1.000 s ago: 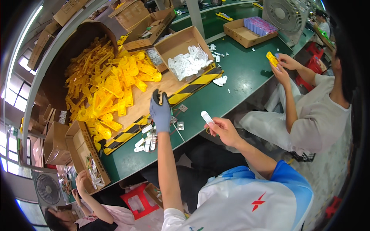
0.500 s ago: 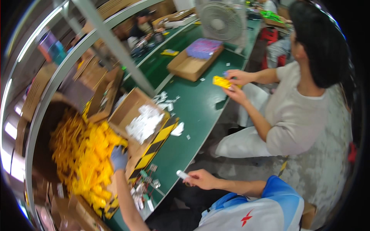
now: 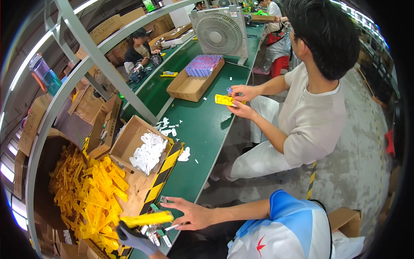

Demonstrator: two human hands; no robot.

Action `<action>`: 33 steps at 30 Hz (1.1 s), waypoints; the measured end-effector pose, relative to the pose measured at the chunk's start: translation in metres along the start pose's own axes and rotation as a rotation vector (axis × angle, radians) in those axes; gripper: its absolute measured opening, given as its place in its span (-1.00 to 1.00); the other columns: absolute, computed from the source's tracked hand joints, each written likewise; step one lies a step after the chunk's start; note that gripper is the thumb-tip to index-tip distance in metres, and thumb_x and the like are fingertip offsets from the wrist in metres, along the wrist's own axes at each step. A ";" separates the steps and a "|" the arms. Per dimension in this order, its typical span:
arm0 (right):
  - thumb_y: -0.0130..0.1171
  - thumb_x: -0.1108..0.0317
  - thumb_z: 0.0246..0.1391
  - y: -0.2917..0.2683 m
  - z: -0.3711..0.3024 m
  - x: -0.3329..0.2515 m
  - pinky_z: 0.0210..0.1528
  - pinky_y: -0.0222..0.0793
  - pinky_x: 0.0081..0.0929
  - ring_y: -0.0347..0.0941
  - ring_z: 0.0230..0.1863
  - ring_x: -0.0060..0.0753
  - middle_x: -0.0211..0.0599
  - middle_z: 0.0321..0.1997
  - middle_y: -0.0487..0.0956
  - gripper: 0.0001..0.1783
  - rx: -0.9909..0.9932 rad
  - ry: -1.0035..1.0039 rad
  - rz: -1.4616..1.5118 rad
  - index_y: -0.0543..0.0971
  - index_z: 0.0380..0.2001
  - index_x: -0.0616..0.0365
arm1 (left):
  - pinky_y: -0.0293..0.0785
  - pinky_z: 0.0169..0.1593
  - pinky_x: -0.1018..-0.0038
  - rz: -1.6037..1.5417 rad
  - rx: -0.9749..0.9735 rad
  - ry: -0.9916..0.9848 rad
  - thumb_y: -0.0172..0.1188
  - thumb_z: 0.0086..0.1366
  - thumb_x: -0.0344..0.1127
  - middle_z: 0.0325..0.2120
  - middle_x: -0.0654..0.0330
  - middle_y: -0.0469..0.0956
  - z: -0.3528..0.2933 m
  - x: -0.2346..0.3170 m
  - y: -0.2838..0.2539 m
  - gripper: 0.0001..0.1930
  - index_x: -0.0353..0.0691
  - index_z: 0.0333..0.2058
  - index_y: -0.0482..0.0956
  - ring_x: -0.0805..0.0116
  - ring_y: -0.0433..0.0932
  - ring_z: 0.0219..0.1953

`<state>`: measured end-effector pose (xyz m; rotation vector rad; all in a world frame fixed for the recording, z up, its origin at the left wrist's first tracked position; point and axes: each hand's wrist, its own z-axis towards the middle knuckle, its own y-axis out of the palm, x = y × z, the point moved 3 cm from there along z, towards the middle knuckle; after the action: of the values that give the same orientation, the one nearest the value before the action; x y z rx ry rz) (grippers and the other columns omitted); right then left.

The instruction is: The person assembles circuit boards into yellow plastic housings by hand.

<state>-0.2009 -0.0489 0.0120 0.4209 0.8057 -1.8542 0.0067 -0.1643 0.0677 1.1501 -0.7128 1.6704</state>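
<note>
My left hand [image 3: 137, 240], in a grey-and-black glove, is closed on one end of a long yellow plastic casing [image 3: 148, 219], low beside the heap of similar yellow pieces [image 3: 97, 194]. My bare right hand [image 3: 194, 214] is just past the casing's far end, over the bench edge. A slim white piece [image 3: 173, 226] sticks out from its lower fingers, while the upper fingers stretch toward a small grey metal part [image 3: 164, 199]. Partly hidden beneath the casing lie small circuit boards with wires [image 3: 152, 235].
A cardboard box of white plastic pieces [image 3: 148, 153] stands behind a black-and-yellow striped edge [image 3: 163, 175]. To the right, a seated co-worker [image 3: 302, 116] handles a yellow casing [image 3: 224, 99]. Farther back are a box of purple cylinders [image 3: 196, 88] and a fan [image 3: 219, 34]. A metal frame post [image 3: 108, 64] rises on the left.
My left hand has come out of the yellow heap toward me, now with a casing in it. My right hand has moved left to the small parts, its upper fingers opened out. The view has shifted.
</note>
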 end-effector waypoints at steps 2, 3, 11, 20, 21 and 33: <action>0.28 0.32 0.05 0.012 0.004 -0.009 0.35 0.10 0.01 0.07 0.38 0.09 -0.03 0.37 0.19 -0.82 0.020 -0.025 0.005 0.62 -0.31 0.18 | 0.38 -0.49 0.56 0.041 -0.006 -0.012 0.11 0.37 -0.17 -0.50 0.18 0.47 -0.041 0.016 -0.014 -0.69 -0.38 -0.31 0.51 0.44 0.44 -0.53; 0.28 0.32 0.05 0.022 0.002 -0.010 0.35 0.10 0.01 0.07 0.38 0.09 -0.03 0.37 0.19 -0.82 0.009 -0.042 0.012 0.62 -0.31 0.18 | 0.38 -0.50 0.56 0.039 0.039 0.010 0.11 0.37 -0.16 -0.51 0.18 0.46 -0.054 0.018 -0.024 -0.68 -0.39 -0.30 0.51 0.43 0.43 -0.54; 0.23 0.38 0.11 0.050 -0.023 -0.020 0.19 0.34 -0.21 0.38 0.16 -0.02 -0.11 0.17 0.42 -0.78 -0.030 -0.062 0.200 0.58 -0.18 0.23 | 0.45 -0.40 0.51 0.069 0.015 0.065 0.06 0.39 -0.16 -0.37 0.09 0.49 -0.089 -0.002 -0.070 -0.67 -0.40 -0.20 0.49 0.36 0.51 -0.41; 0.08 0.30 0.28 0.073 -0.038 -0.035 -0.10 0.36 -0.57 0.45 -0.17 -0.56 -0.27 -0.06 0.53 -0.72 -0.336 0.523 0.758 0.56 -0.14 0.35 | 0.45 -0.37 0.49 0.208 0.101 0.053 0.07 0.38 -0.16 -0.36 0.08 0.51 -0.129 -0.015 -0.095 -0.67 -0.40 -0.20 0.50 0.34 0.51 -0.39; 0.08 0.30 0.28 0.074 -0.040 -0.031 -0.10 0.36 -0.57 0.45 -0.17 -0.56 -0.27 -0.06 0.53 -0.72 -0.348 0.528 0.758 0.56 -0.14 0.35 | 0.45 -0.37 0.49 0.226 0.115 0.048 0.07 0.38 -0.15 -0.36 0.08 0.51 -0.135 -0.016 -0.098 -0.67 -0.40 -0.20 0.50 0.33 0.52 -0.39; 0.10 0.24 0.17 0.055 -0.042 -0.036 -0.55 0.29 -0.24 0.44 -0.66 -0.13 -0.15 -0.68 0.52 -0.70 -0.425 0.391 0.224 0.52 -0.50 0.27 | 0.46 -0.34 0.46 0.466 0.237 0.056 0.07 0.38 -0.14 -0.36 0.08 0.52 -0.182 -0.023 -0.135 -0.66 -0.39 -0.21 0.52 0.30 0.53 -0.38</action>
<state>-0.1395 -0.0092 -0.0143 0.5799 1.3271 -1.3617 0.0679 0.0319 -0.0304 1.1515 -0.8057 2.2177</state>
